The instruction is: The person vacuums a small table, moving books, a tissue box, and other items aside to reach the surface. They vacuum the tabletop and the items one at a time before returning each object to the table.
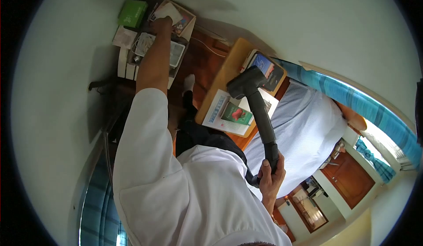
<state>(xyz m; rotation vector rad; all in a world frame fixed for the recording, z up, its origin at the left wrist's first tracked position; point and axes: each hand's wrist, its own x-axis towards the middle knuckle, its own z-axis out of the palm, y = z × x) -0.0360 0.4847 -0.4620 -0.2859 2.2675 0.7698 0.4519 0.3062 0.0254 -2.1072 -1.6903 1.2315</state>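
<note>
My left hand (161,25) reaches to the cluttered shelf at the upper left, its fingers closed at a white sheet or cloth (169,11) beside a wooden box (190,18). The fingertips are partly hidden. At the right, my right hand (272,179) grips the lower end of a black vacuum-like device (260,111). Its wide head hangs over the wooden desk (225,72). Below that head lie a green book (237,113) and printed sheets (214,109).
A green box (132,13) and a white tray (176,53) are near my left arm. Books (263,64) rest on the desk. Beyond it is a bed with a pale cover (304,122), along a blue curtain (328,85). My foot (189,82) is on the floor.
</note>
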